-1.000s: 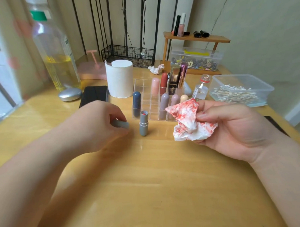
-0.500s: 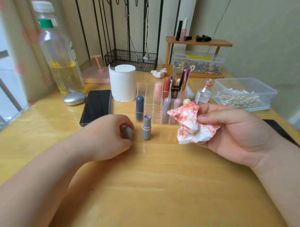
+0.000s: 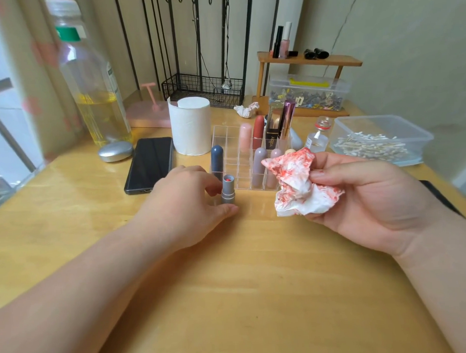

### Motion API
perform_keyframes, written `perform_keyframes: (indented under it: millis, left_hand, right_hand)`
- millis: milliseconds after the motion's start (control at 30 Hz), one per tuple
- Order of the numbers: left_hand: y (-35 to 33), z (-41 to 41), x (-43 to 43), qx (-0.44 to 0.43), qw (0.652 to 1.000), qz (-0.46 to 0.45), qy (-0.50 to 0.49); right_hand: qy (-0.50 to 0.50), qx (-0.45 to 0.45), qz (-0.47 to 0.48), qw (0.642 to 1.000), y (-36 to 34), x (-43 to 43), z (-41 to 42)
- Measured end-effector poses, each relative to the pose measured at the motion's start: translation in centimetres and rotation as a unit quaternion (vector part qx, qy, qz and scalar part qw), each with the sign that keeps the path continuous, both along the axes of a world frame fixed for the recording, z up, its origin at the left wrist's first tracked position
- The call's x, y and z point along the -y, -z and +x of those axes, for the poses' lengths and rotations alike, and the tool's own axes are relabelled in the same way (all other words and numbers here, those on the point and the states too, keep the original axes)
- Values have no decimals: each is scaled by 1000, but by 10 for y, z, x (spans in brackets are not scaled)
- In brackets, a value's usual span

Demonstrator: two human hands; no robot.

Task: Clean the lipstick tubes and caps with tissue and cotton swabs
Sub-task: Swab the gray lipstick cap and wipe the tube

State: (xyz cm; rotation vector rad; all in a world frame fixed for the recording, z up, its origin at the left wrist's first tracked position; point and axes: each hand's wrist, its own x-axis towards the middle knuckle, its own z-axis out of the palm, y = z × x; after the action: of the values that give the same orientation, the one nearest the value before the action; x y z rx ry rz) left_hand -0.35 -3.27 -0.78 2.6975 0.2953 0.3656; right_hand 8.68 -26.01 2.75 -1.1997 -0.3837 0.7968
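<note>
1. Your left hand lay low on the counter, its fingers curled round the grey lipstick tube. The forefinger pressed the tube's left side and the thumb lay at its foot.
2. That tube stood upright on the counter right at your left fingertips. It was uncapped, with red lipstick showing in its open top.
3. Your right hand was raised, palm turned up, to the right of the tube and well apart from the left fingers. Its thumb and fingers pinched a crumpled tissue that was heavily stained red.
4. Just beyond your left fingers stood a clear organiser. The dark blue lipstick in its near left corner was the piece closest to them.
5. A mauve lipstick stood in the organiser's front row, just left of the tissue in your right fingers. A pink lipstick and a red lipstick stood further back.
6. Past the organiser from your left fingers stood a white tissue roll. A black phone lay flat just to the left of those fingers.
7. Beyond your right fingers sat a clear tub of cotton swabs. A small glass bottle stood between the tub and the organiser
</note>
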Motion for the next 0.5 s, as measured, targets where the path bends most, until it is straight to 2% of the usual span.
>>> perform_keyframes:
  millis: [100, 233, 300, 333, 433, 500]
  left_hand:
    - [3, 3, -4, 12, 1000, -16, 3]
    - [-8, -10, -1, 146, 987, -70, -12]
    - [-17, -20, 6, 211, 962, -174, 26]
    - [-19, -25, 11, 216, 942, -248, 63]
    - [-21, -32, 31, 187, 883, -415, 112]
    - [-19, -32, 42, 151, 861, -473, 108]
  right_hand:
    - [17, -7, 6, 1000, -1, -1, -1]
    - [72, -4, 1, 997, -1, -6, -2]
    - [99, -2, 5, 995, -1, -9, -3]
    - [103, -2, 11, 995, 1, -11, -5]
    - [88, 5, 26, 996, 5, -16, -12]
    - [62, 12, 45, 997, 9, -19, -18]
